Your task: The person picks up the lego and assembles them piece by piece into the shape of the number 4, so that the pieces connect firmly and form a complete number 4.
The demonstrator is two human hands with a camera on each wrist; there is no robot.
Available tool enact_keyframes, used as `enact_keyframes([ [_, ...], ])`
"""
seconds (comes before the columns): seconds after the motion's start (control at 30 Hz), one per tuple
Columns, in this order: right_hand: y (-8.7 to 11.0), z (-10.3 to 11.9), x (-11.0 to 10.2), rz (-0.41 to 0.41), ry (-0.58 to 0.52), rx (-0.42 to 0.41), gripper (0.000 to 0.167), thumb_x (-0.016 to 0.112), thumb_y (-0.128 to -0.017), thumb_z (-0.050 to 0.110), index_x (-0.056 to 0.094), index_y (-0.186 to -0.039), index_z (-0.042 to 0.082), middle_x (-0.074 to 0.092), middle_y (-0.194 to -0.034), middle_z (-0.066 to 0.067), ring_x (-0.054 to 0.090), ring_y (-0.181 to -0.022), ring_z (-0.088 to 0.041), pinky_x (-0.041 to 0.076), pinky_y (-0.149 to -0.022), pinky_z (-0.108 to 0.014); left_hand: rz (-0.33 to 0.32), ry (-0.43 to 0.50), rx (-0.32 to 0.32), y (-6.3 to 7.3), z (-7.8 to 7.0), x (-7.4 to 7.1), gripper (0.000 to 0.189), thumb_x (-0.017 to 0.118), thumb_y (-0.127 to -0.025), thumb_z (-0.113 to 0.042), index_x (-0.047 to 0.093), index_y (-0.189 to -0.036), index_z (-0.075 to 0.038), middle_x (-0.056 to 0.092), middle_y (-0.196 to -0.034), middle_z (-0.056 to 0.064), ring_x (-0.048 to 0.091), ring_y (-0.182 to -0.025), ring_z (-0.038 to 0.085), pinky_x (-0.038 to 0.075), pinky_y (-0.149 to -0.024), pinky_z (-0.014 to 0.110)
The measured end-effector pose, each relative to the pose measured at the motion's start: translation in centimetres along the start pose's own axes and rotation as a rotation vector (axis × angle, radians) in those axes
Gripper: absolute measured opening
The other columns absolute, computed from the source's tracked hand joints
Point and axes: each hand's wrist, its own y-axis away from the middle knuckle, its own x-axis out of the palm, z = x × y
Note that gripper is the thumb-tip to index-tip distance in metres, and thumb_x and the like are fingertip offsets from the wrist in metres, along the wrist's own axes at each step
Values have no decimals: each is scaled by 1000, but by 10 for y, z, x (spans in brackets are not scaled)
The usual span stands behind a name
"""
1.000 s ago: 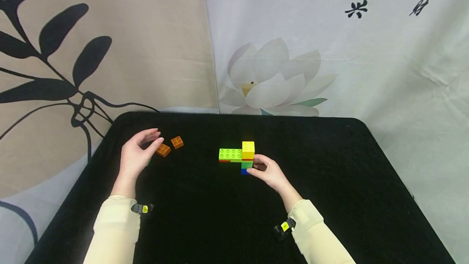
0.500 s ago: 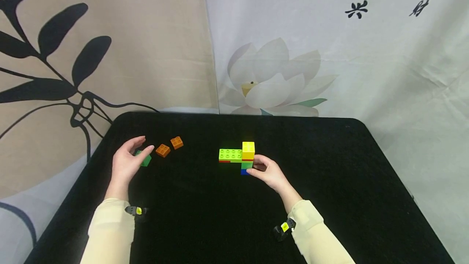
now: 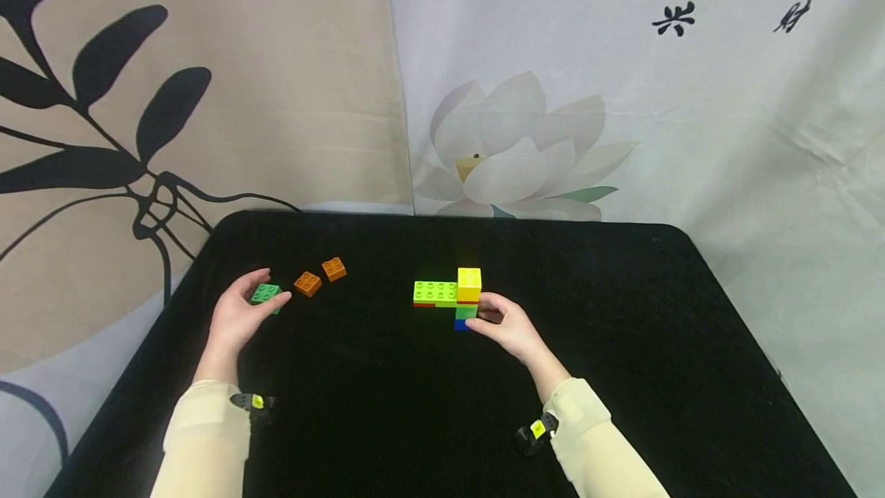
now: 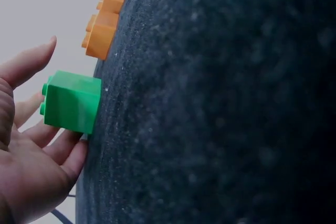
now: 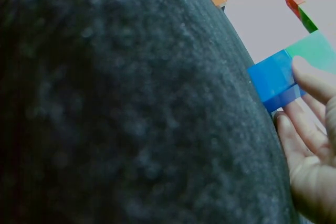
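A green brick (image 3: 266, 293) with studs on top stands on the black table between the thumb and fingers of my left hand (image 3: 233, 317). In the left wrist view the thumb is apart from the green brick (image 4: 73, 100), and the fingertips lie along its far side. My right hand (image 3: 513, 330) holds a brick build (image 3: 468, 285) low down by its right side. Blue and green bricks form its base, a yellow brick tops it, and a lime arm (image 3: 434, 292) with red beneath juts left. The thumb rests on the blue brick (image 5: 273, 76) in the right wrist view.
Two orange bricks, one nearer (image 3: 307, 283) and one farther (image 3: 334, 269), lie right of the left hand. The black table (image 3: 387, 406) ends at the back against a printed curtain (image 3: 332, 83). Each wrist wears a small camera.
My left hand has moved left and toward me, from beside the orange bricks to around the green brick, which now shows between thumb and fingers. The right hand and its build stay put.
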Motion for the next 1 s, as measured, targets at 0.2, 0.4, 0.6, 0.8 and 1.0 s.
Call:
enact_keyframes([
  [0.2, 1, 1, 0, 4, -8, -5, 44, 75, -89, 16, 60, -129, 6, 65, -123, -11, 61, -113, -27, 46, -102, -46, 25, 4, -5, 1, 7, -1, 76, 67, -95, -37, 32, -152, -1, 34, -151, 30, 34, -134, 52, 30, -103, 70],
  [0.4, 1, 1, 0, 0, 2, 0, 43, 75, -89, 16, 60, -129, 6, 65, -123, -10, 61, -113, -26, 46, -102, -45, 32, 16, 18, 2, 12, -2, 71, 67, -96, -28, 33, -151, 1, 35, -151, 29, 33, -134, 52, 28, -103, 71],
  [0.6, 1, 1, 0, 0, 4, -1, 44, 75, -89, 16, 60, -129, 6, 65, -124, -10, 61, -113, -27, 46, -102, -46, 39, 23, 46, 3, 13, -2, 62, 65, -97, -18, 36, -148, 3, 40, -147, 30, 37, -131, 52, 29, -102, 71],
  [0.8, 1, 2, 0, 0, 9, -1, 43, 75, -90, 16, 60, -129, 6, 65, -124, -10, 61, -113, -27, 46, -102, -46, 53, 35, 30, 4, 12, -2, 62, 65, -97, -21, 38, -148, 2, 43, -146, 28, 37, -132, 50, 28, -102, 71],
  [1.0, 1, 2, 0, 1, 13, 1, 44, 75, -90, 16, 59, -130, 6, 64, -124, -10, 61, -113, -26, 47, -102, -46, 68, 12, -9, 3, 11, -3, 64, 68, -95, -28, 41, -147, -1, 43, -144, 28, 39, -129, 49, 30, -100, 72],
])
